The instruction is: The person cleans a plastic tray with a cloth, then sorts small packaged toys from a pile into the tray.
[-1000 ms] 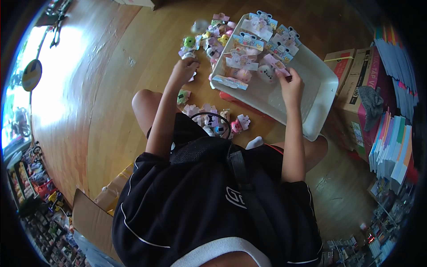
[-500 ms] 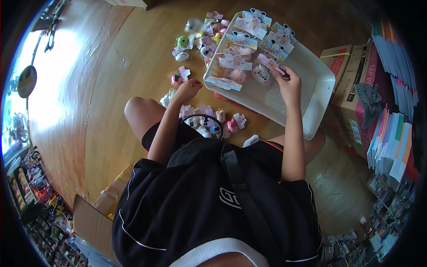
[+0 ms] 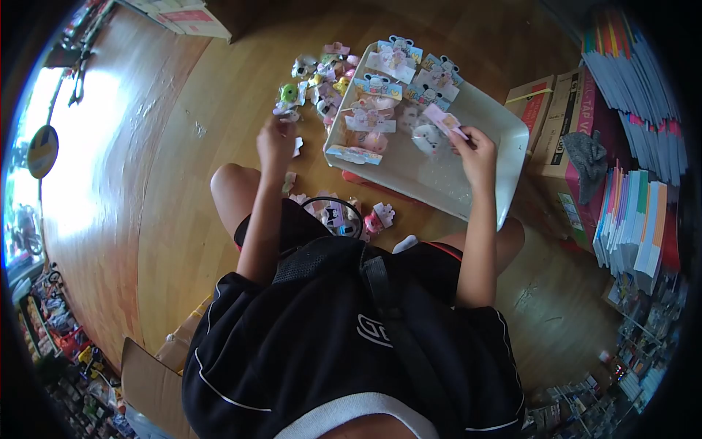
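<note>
Right hand (image 3: pixel 475 150) is pinching a pink carded packet (image 3: pixel 441 117) by its near end, holding it just over the middle of the white tray (image 3: pixel 504 157). The far corner of the tray is stuffed with more carded packets (image 3: pixel 387 66), overlapping and hanging over the far rim. The near half of the tray is bare, so there's plenty of room there.

Left hand (image 3: pixel 276 143) is over the wooden floor (image 3: pixel 146 183), just off the tray's left edge. The fingers are curled and there's a bit of white beside them, but I honestly can't tell if it's gripping anything.

A scatter of loose little toys (image 3: pixel 314 77) sits on the floor beyond that hand, right against the tray's left-far corner. Another small heap (image 3: pixel 351 216) sits between the knees, below the tray's near edge.

The right side is tight: cardboard boxes (image 3: pixel 556 110) butt up against the tray's right edge, with a grey cloth (image 3: pixel 585 157) on one and stacks of notebooks (image 3: pixel 636 219) past them. Left of the knee, the floor is wide open.
</note>
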`<state>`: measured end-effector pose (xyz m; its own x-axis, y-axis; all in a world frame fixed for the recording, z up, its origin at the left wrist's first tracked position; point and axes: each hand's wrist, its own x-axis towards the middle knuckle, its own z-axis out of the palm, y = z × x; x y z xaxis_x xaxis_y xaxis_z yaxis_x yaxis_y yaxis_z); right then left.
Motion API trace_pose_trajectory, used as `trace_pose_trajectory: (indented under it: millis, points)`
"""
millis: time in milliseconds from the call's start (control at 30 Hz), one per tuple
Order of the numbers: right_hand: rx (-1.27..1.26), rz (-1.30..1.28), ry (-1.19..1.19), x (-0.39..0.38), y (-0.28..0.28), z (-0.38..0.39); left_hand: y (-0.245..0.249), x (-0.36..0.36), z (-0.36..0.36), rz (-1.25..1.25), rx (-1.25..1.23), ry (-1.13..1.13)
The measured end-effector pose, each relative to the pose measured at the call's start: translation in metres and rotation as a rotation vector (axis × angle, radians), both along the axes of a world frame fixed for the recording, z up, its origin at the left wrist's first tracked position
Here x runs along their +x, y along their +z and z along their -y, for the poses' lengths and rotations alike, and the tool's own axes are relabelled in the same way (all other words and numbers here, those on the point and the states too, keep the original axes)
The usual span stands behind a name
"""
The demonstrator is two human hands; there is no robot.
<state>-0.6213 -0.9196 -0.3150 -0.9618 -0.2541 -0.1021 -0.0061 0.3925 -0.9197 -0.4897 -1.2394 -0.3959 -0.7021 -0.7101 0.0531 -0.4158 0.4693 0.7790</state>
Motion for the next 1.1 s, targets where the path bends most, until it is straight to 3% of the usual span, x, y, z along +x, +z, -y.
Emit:
trace_pose_trajectory:
  millis: [67, 133, 167, 233, 300, 367, 433, 533, 700, 767, 900, 1033, 1100]
  points:
    - [-0.061, -0.013, -0.107, -0.004, 0.018, -0.015, 0.076, -0.026, -0.005, -0.102, -0.162, -0.04]
    - [-0.012, -0.087, -0.214, -0.012, 0.026, -0.034, 0.136, -0.06, -0.035, -0.275, -0.287, -0.317]
    - [-0.003, -0.127, -0.261, -0.017, 0.028, -0.042, 0.158, -0.074, -0.058, -0.241, -0.306, -0.491]
    - [-0.033, -0.172, -0.307, -0.028, 0.027, -0.051, 0.154, -0.104, -0.103, -0.289, -0.562, -0.893]
    - [-0.065, -0.221, -0.353, -0.034, 0.02, -0.059, 0.135, -0.127, -0.143, -0.058, -0.926, -1.066]
    - [0.003, -0.273, -0.347, -0.042, 0.016, -0.063, 0.108, -0.144, -0.16, -0.077, -1.098, -0.978]
    - [-0.007, -0.269, -0.353, -0.04, 0.02, -0.066, 0.102, -0.155, -0.169, 0.338, -1.152, -1.108]
    - [-0.112, -0.225, -0.371, -0.033, 0.024, -0.068, 0.097, -0.16, -0.167, 0.231, -1.078, -1.017]
    - [-0.138, -0.189, -0.393, -0.03, 0.014, -0.072, 0.092, -0.165, -0.159, 0.21, -1.065, -1.141]
    - [-0.133, -0.184, -0.4, -0.03, 0.014, -0.073, 0.094, -0.168, -0.158, -0.116, -1.136, -1.083]
    - [-0.221, -0.172, -0.367, -0.03, 0.012, -0.076, 0.086, -0.18, -0.16, 0.053, -1.057, -1.088]
    - [-0.23, -0.17, -0.371, -0.03, 0.014, -0.078, 0.085, -0.186, -0.162, -0.015, -1.033, -1.039]
    - [-0.254, -0.16, -0.374, -0.03, 0.014, -0.078, 0.082, -0.193, -0.161, 0.106, -0.957, -1.09]
